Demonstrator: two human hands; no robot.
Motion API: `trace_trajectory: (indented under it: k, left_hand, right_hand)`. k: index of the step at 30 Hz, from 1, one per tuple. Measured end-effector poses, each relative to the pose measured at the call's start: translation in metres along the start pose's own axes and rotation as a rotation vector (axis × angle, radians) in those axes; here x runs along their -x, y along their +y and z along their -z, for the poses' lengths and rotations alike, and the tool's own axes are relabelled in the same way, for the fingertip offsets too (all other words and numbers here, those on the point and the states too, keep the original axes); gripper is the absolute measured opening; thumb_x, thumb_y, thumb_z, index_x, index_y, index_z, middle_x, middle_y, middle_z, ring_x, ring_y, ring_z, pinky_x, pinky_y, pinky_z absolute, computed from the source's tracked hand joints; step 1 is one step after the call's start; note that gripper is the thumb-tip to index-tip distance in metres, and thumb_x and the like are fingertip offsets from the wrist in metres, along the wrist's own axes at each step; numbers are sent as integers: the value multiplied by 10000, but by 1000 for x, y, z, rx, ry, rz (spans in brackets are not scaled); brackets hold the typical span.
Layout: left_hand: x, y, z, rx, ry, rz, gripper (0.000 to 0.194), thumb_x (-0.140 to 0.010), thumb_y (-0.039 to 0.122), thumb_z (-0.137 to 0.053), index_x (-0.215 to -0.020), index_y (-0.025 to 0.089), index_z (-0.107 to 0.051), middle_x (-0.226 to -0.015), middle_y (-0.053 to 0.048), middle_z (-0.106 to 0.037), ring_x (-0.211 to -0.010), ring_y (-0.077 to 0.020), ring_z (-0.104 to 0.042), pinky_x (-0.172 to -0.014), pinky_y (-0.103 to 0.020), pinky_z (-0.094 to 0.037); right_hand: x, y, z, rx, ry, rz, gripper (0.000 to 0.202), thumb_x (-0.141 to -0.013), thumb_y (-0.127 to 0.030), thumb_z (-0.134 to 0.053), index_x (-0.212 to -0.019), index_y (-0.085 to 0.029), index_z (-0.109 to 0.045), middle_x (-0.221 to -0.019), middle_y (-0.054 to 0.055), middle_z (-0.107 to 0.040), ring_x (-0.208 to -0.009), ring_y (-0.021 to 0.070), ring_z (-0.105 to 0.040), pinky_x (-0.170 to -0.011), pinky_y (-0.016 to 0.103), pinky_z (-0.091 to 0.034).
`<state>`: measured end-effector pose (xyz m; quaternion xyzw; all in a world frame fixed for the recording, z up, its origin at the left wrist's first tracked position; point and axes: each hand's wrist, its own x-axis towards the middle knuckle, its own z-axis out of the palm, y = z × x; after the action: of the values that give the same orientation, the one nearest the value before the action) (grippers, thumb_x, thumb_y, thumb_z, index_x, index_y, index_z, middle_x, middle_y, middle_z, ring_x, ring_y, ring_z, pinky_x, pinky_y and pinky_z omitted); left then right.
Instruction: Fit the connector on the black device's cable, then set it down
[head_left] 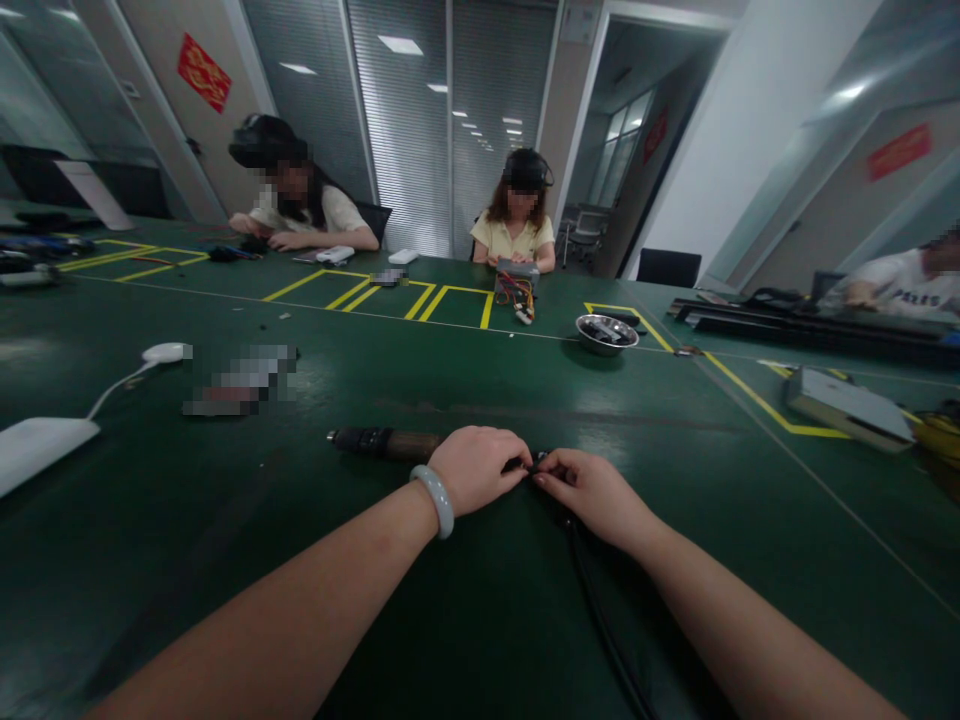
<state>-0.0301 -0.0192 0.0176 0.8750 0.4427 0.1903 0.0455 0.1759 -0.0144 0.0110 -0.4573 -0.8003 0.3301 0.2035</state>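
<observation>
Two bare hands work close together over a green table point(420, 620), and with the clock centred on them, twelve straight across, one dark tool point(416, 446) lies flat at nine, its metal tip pointing away from them. The left hand point(476, 465), wearing one pale bangle point(433, 502), is closed over the tool's rear end; the right hand point(589, 490) has its fingers curled around the end of one black cable point(592, 590), which trails off toward five. Their fingertips almost meet, but what exactly they pinch is too dark to tell. At nine, beyond the tool, sits one white box point(45, 450), joined by a lead to one small white puck point(166, 352) near ten. One pixelated slab point(247, 378) lies between those and the hands, also near ten. One metal bowl point(606, 335) holding small dark pieces stands at one; one silver case point(847, 408) lies almost at three. Three other people sit around the table: one at eleven point(307, 215), one at twelve point(517, 235) and one at two point(900, 280). Two of them, at eleven and twelve, wear dark headsets. The person at twelve has one grey unit point(517, 270) with a bunch of coloured wires point(517, 295).
</observation>
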Motion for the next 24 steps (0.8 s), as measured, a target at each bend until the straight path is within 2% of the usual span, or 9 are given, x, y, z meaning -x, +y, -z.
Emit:
trace_trajectory:
  k: [5, 24]
  left_hand:
    - [0, -1, -1, 8, 4, -9, 147, -875, 322, -566, -959, 255, -666, -971, 14, -689, -906, -169, -625, -842, -318, -464]
    - [1, 0, 1, -34, -7, -64, 154, -862, 302, -563, -992, 271, -639, -977, 14, -672, -910, -167, -620, -843, -297, -463]
  right_hand:
    - [0, 2, -1, -26, 1, -23, 199, -856, -337, -568, -996, -234, -666, -849, 6, -683, -710, 147, -599, -629, 256, -419]
    - [-2, 6, -9, 74, 107, 47, 168, -850, -320, -552, -856, -212, -679, -794, -5, -675, -687, 135, -578, -600, 235, -373]
